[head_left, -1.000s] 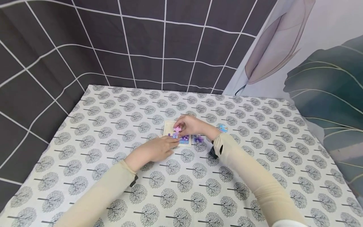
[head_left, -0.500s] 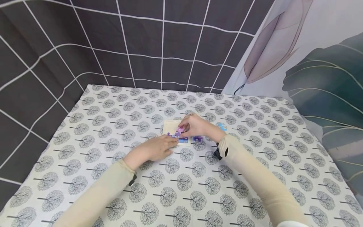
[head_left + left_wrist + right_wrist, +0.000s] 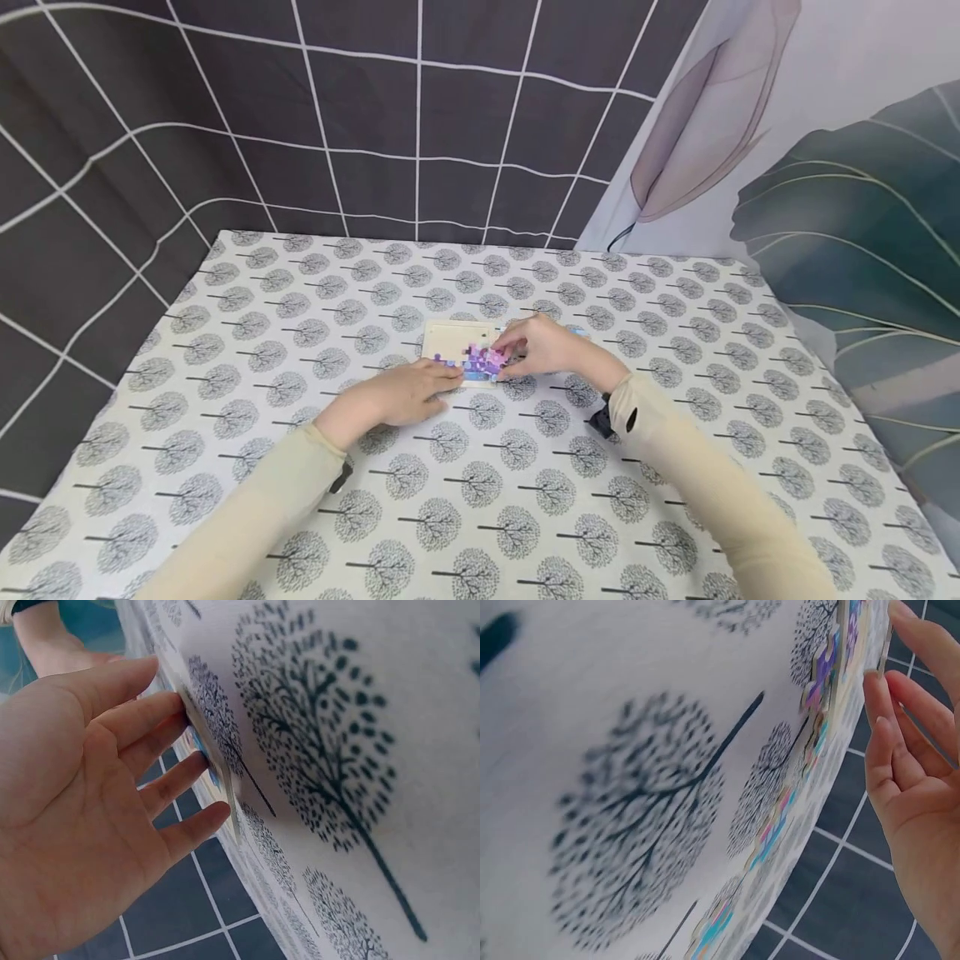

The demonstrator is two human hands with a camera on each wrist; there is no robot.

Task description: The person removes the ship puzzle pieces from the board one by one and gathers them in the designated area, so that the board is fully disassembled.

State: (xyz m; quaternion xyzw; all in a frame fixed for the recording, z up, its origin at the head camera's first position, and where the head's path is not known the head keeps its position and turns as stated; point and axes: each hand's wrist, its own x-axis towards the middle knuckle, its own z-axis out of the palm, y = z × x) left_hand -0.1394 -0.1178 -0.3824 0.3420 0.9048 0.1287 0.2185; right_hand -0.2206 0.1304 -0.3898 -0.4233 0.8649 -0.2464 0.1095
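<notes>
Jigsaw piece [image 3: 489, 358], pink and purple, is pinched between the thumb and fingers of the right hand [image 3: 551, 347]; the right wrist view shows its thin edge between the fingertips. It is at the right-hand part of a pale puzzle tray [image 3: 447, 337], where blue and purple pieces [image 3: 474, 377] lie along the near side and the far part shows bare board. Whether the held piece touches those below cannot be told.

The left hand [image 3: 402, 395] grips nothing: its fingers reach out fairly straight, tips at the tray's near left edge.

Beside the tray, the right wrist view shows a loose purple piece [image 3: 823, 676] and, farther along, more coloured pieces [image 3: 771, 831] on the white tablecloth [image 3: 517, 492] printed with black trees. Both arms wear beige sleeves [image 3: 690, 467]. Behind the table hangs a dark curtain [image 3: 360, 100] with white grid lines, next to a pale leaf-print curtain [image 3: 675, 204].
</notes>
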